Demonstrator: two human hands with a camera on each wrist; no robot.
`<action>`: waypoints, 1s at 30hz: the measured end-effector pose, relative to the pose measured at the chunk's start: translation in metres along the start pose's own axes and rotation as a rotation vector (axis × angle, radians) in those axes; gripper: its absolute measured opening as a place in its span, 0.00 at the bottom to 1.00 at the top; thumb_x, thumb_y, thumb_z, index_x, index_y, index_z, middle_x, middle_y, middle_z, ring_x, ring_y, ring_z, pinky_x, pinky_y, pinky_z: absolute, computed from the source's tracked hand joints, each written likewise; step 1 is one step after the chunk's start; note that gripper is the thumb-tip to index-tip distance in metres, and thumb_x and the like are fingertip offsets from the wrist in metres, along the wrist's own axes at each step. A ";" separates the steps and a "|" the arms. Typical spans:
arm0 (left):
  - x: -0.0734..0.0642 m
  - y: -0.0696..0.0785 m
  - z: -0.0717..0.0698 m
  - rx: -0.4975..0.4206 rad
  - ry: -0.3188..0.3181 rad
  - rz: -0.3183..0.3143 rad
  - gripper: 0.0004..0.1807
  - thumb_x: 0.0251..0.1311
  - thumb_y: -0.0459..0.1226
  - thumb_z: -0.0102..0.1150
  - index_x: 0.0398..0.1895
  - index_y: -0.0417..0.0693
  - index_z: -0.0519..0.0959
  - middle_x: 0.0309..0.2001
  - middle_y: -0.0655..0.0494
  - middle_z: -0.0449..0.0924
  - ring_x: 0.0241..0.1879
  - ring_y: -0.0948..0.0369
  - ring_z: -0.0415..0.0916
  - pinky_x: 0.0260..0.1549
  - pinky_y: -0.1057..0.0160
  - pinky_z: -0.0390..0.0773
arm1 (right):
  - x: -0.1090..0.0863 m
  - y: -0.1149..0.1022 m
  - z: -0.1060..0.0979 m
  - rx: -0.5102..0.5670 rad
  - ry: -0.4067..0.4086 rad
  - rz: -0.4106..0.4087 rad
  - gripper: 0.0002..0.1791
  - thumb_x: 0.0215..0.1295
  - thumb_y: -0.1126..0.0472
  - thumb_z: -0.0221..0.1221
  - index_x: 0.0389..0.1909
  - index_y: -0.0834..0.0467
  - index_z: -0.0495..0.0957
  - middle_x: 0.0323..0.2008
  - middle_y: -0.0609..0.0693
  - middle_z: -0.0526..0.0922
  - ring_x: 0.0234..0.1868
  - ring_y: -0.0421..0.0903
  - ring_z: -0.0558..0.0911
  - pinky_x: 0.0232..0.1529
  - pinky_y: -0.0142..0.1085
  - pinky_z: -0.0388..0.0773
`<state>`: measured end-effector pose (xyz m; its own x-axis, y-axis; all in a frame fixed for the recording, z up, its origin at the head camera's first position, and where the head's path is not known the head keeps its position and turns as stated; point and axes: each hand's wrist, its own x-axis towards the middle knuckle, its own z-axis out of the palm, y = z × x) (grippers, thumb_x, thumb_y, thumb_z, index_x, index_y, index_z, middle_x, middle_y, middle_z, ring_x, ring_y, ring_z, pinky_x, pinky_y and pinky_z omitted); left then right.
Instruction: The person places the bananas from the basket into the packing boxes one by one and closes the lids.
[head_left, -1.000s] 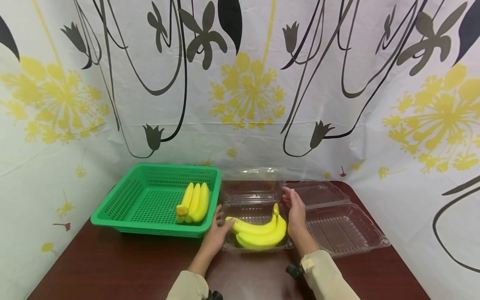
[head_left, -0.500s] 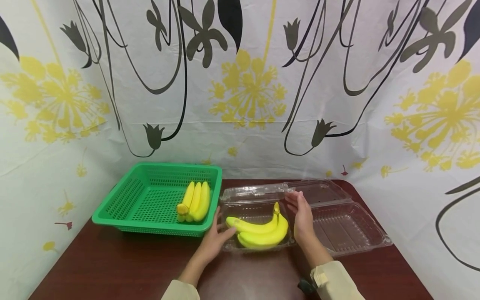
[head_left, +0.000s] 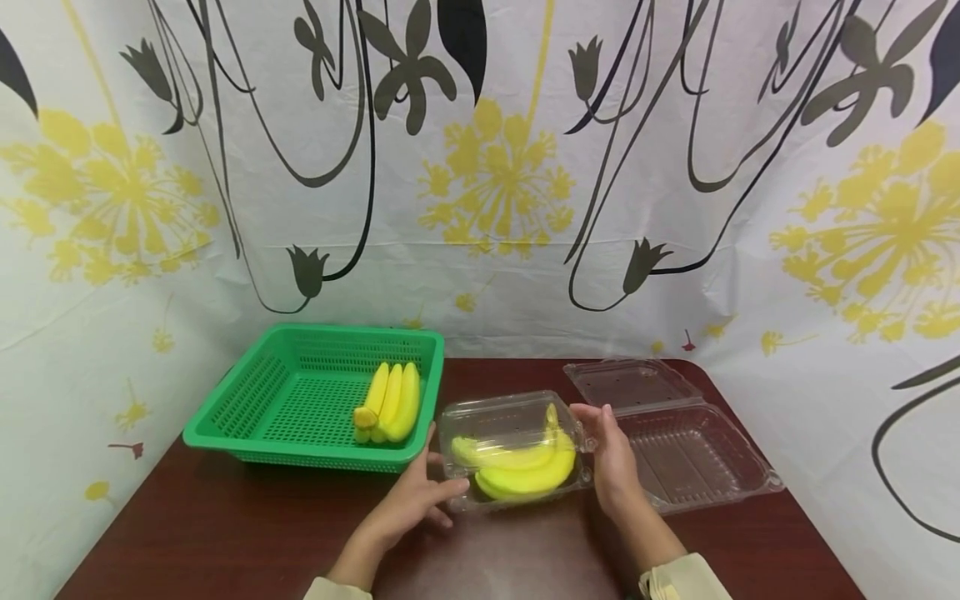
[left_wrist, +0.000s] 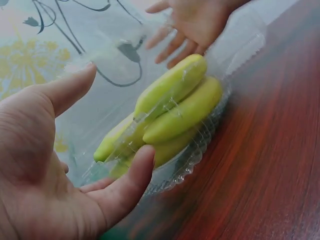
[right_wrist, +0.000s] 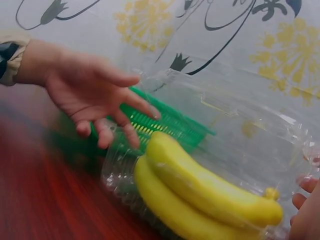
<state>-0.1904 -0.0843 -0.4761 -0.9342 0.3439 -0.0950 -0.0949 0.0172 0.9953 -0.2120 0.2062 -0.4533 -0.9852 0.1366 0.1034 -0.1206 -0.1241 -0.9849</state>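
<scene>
A clear plastic clamshell box (head_left: 491,411) holds a bunch of yellow bananas (head_left: 525,480), with its lid tilted part-way down over them. At the box's left side is my left hand (head_left: 408,497), fingers spread and thumb near the front left corner. The left wrist view shows this hand (left_wrist: 65,165) with a wide gap between thumb and fingers. My right hand (head_left: 613,457) is at the lid's right edge, its fingertips at the plastic; whether they press it is unclear. Spread fingers of that hand (left_wrist: 195,22) appear beyond the bananas (left_wrist: 175,110) in the left wrist view.
To the left stands a green mesh basket (head_left: 300,408) with another bunch of bananas (head_left: 390,404) at its right end. A second clear clamshell box (head_left: 686,454) lies open on the right. The dark red table (head_left: 225,533) meets patterned cloth (head_left: 487,308) behind.
The lid has swung from standing up at the back, forward and down over the bananas. My right hand has come toward me with it. My left hand has shifted slightly toward me and leftward.
</scene>
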 end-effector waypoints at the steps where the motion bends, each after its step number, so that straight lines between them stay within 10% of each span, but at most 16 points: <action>1: 0.000 0.000 0.000 -0.024 -0.011 0.001 0.60 0.57 0.38 0.68 0.78 0.59 0.30 0.64 0.33 0.50 0.30 0.50 0.80 0.25 0.49 0.82 | -0.001 0.001 -0.001 -0.009 -0.003 0.001 0.40 0.77 0.40 0.31 0.62 0.73 0.66 0.59 0.57 0.73 0.61 0.45 0.66 0.68 0.45 0.48; 11: 0.007 -0.009 -0.001 -0.145 -0.091 0.048 0.59 0.58 0.32 0.65 0.78 0.60 0.30 0.71 0.33 0.41 0.44 0.41 0.78 0.41 0.48 0.81 | 0.000 0.007 0.002 -0.096 0.064 0.058 0.22 0.73 0.57 0.53 0.58 0.70 0.70 0.55 0.56 0.74 0.55 0.45 0.68 0.55 0.37 0.60; 20: 0.030 -0.008 0.004 -0.078 0.022 0.056 0.51 0.64 0.40 0.62 0.78 0.57 0.36 0.71 0.34 0.45 0.50 0.41 0.75 0.48 0.50 0.78 | 0.016 0.020 0.004 -0.249 0.060 0.025 0.23 0.69 0.64 0.58 0.62 0.65 0.69 0.64 0.60 0.69 0.65 0.52 0.66 0.55 0.30 0.65; 30: 0.050 -0.010 0.010 -0.060 0.104 0.041 0.39 0.71 0.43 0.52 0.78 0.50 0.43 0.68 0.32 0.47 0.55 0.44 0.72 0.52 0.51 0.76 | 0.026 0.035 0.006 -0.435 0.098 -0.064 0.24 0.65 0.62 0.62 0.61 0.61 0.72 0.65 0.59 0.68 0.68 0.54 0.64 0.63 0.50 0.64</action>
<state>-0.2324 -0.0584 -0.4910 -0.9680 0.2441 -0.0585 -0.0734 -0.0521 0.9959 -0.2422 0.1992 -0.4843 -0.9587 0.2259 0.1729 -0.0977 0.3096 -0.9458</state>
